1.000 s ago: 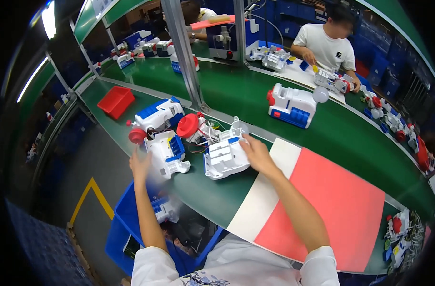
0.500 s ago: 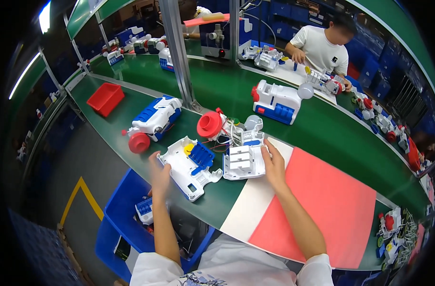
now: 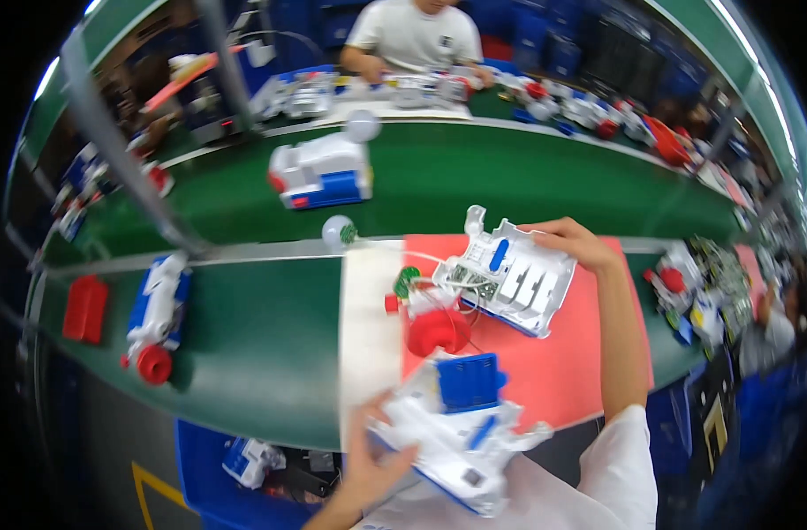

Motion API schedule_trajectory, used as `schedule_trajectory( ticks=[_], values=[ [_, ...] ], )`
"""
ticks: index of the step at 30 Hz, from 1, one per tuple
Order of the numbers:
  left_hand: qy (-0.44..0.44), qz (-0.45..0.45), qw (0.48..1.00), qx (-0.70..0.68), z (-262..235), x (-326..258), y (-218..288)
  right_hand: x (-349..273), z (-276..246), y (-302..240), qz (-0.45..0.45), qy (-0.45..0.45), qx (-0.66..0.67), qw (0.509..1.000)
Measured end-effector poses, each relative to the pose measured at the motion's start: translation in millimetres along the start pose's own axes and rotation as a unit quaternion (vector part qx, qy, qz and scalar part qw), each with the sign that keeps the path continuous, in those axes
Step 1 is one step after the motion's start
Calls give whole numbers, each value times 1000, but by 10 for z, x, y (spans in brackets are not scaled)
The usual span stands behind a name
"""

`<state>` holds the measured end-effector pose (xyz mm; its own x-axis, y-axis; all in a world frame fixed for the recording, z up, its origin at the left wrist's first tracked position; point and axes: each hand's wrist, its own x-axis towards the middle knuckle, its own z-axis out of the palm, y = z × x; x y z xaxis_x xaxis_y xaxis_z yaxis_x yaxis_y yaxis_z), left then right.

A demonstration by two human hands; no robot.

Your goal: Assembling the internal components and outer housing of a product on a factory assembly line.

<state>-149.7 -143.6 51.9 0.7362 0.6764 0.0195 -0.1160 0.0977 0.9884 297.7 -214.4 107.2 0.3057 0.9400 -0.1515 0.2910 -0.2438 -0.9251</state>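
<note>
My left hand [image 3: 372, 464] is closed on the edge of a white plastic shell half [image 3: 456, 450], tilted close to my body and smeared by motion. A ribbed blue part [image 3: 469, 382] sits on that shell. Over the pink sheet, my right hand [image 3: 575, 243] grips the rim of another white shell half [image 3: 522, 287], whose inside faces up with white ribs and a small blue piece. Thin wires link this half to a red round nozzle-like part [image 3: 439, 332], a green disc [image 3: 408, 281] and a white ball [image 3: 337, 232] at the belt's edge.
A pink sheet [image 3: 589, 353] and white strip [image 3: 368, 327] cover the bench. Assembled white-and-blue units [image 3: 324, 172] stand on the green belt and at left [image 3: 159, 305]. A red tray [image 3: 86, 309], blue bin [image 3: 200, 468], loose parts [image 3: 704, 283] and a co-worker [image 3: 416, 40] surround me.
My view has swung right. Both shell halves have moved right, from the green bench to the pink sheet. The left half has come nearer my body, and my left hand now grips it.
</note>
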Motion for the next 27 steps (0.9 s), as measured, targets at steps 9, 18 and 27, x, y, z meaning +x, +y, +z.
schedule_trajectory(
  ticks=[9, 18, 27],
  values=[
    [-199, -6, 976, 94, 1282, 104, -789, -266, -474, 614, -79, 97, -355, 927],
    [-179, 91, 930, 308, 1201, 277, -392, -312, 625, -508, -160, 97, -341, 921],
    [-132, 121, 924, 338, 869, 303, -396, 1471, 1241, -65, -141, -90, -416, 894]
  ],
)
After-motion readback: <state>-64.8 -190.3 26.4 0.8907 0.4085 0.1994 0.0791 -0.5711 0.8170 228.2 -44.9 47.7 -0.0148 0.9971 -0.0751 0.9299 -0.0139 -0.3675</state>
